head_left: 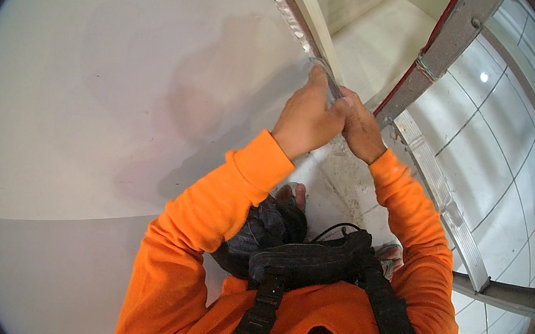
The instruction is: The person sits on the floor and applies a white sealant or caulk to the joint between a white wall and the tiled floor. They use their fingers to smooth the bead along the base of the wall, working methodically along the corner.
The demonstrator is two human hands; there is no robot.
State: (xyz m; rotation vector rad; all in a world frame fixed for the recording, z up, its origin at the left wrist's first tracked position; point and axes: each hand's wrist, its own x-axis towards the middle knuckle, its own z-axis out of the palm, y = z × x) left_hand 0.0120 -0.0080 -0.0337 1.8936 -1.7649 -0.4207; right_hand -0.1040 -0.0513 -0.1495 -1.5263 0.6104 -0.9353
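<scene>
A large glossy white panel (125, 85) fills the left side of the head view. Along its upper right edge runs a crinkled, shiny strip of clear plastic film (285, 11), beside a brown and cream edge. My left hand (308, 117) is closed at the lower end of this strip, its index finger lying along the edge. Right beside it, thumbs nearly touching, my right hand (363, 130) is closed around the same edge. A thin greyish length of the strip shows between the fingers; the fingertips behind the edge are hidden.
A cream cabinet compartment (369, 30) lies beyond the hands. Close to my right arm stand a grey metal rail with a red edge (442, 52) and a ribbed aluminium bar (442, 193). White floor tiles (482, 132) spread to the right. A black pouch (309, 261) hangs at my front.
</scene>
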